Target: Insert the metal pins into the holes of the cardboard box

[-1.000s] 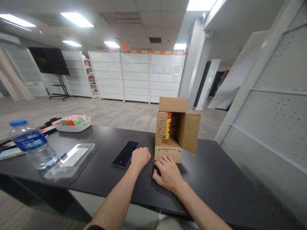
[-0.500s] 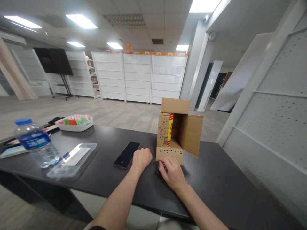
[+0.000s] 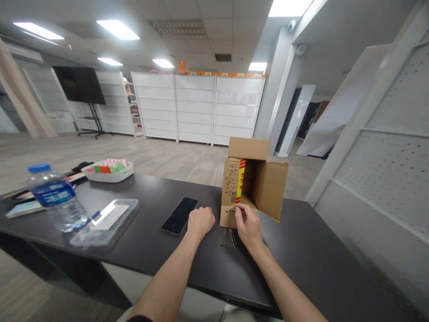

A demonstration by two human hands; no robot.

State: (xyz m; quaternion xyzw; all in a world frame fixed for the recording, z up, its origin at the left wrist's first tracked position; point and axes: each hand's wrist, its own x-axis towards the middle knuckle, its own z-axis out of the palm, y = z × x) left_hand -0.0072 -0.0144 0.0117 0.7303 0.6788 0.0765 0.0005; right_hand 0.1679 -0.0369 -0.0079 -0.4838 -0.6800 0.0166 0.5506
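My right hand (image 3: 248,226) pinches a thin metal nail (image 3: 236,206) between thumb and fingers, over the lower front flap of an open cardboard box (image 3: 229,217). Small dark dots run along that flap, partly hidden by the fingers. Below the flap, several thin nails (image 3: 228,238) lie fanned out on the black table (image 3: 295,255). My left hand (image 3: 200,222) rests on the table as a closed fist, just right of a dark phone (image 3: 180,216); nothing shows in it. The box's left flap carries round studs and a yellow and red tape strip.
To the left lie a clear plastic case (image 3: 109,223) and a water bottle (image 3: 58,197) with a blue cap. Behind them stands a white basket (image 3: 110,175) with colourful contents. The box's right flap (image 3: 273,190) sticks out over the table. A perforated panel (image 3: 385,165) rises at the right.
My right hand has risen from the nails at the box's foot to the lower flap, now pinching a nail. The fanned nails are uncovered. My left hand stays by the phone.
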